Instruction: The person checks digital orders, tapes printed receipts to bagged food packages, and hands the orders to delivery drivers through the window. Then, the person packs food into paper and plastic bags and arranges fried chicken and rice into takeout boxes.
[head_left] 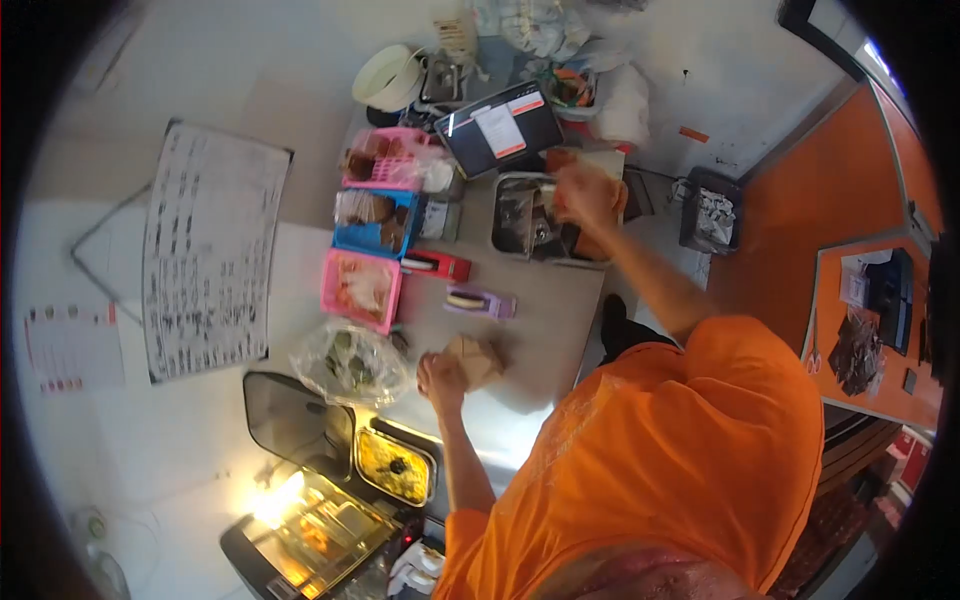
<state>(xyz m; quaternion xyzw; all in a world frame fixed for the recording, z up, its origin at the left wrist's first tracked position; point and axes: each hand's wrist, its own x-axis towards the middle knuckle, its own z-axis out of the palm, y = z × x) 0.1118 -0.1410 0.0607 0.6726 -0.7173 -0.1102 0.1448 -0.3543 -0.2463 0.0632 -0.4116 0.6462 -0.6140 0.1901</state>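
Observation:
My left hand (441, 382) is at the near part of the table, its fingers closed at the edge of a small brown paper bag (476, 362). Farther up, my right hand (586, 194) is over the side of a metal tray (514, 236); motion smears its fingers, so whether they hold anything does not show. Brown and orange pieces lie around that hand, partly covered by it. Between my hands sit a purple-and-white stapler-like object (480, 302) and a red one (437, 264).
A pink basket (362, 290), a blue basket (376, 222) and another pink basket (385, 158) line the wall side. Above them stands a tablet (500, 128). A clear bag of leaves (350, 365), a tray of yellow food (396, 466) and a lit heated case (310, 535) are at the lower left.

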